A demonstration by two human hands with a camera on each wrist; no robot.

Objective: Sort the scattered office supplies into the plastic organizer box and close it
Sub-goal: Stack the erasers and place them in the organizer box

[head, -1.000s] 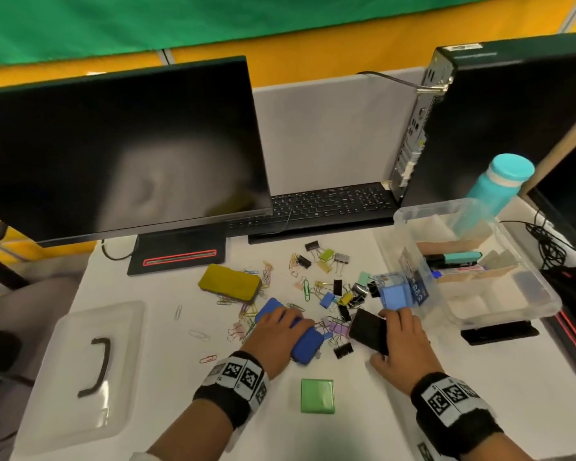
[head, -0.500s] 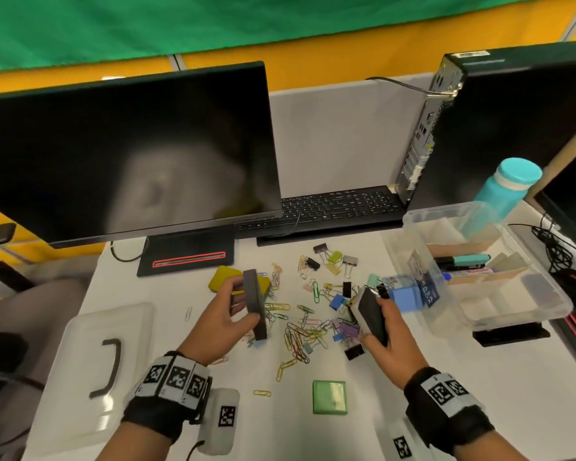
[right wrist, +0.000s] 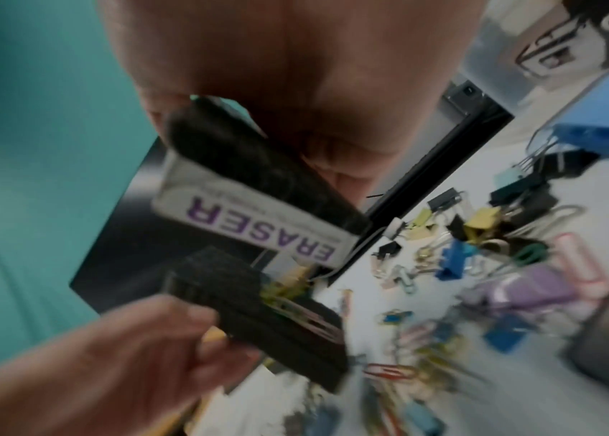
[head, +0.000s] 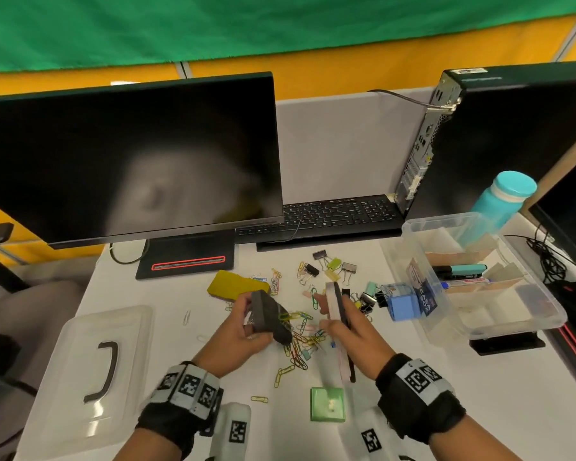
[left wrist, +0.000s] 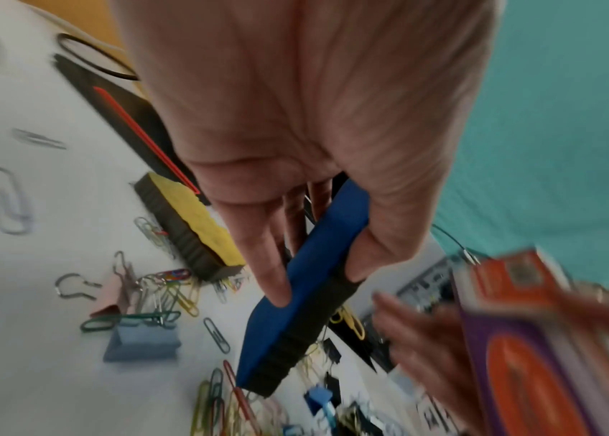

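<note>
My left hand [head: 246, 324] grips a blue eraser [left wrist: 295, 309] above the desk, its black felt face [head: 270, 314] turned up with a few paper clips clinging to it. My right hand [head: 346, 324] holds a packaged eraser [head: 335, 304] on edge; its card [right wrist: 258, 224] reads ERASER. The two erasers are close together over the pile of coloured paper clips [head: 296, 347]. Binder clips [head: 333, 266] lie beyond. The clear organizer box [head: 403, 261] stands open at the right with markers [head: 459, 271] inside. Its lid [head: 64, 410] lies flat at the left.
A yellow eraser [head: 236, 284] lies by the monitor base. A green sticky pad [head: 327, 404] sits near the front, and a blue box [head: 403, 304] leans on the organizer. A keyboard [head: 330, 214], monitor [head: 130, 161], PC tower [head: 496, 138] and teal bottle [head: 502, 201] line the back.
Both hands lifted their erasers off the desk and brought them closer together. The left eraser is now tilted felt side up with clips hanging on it.
</note>
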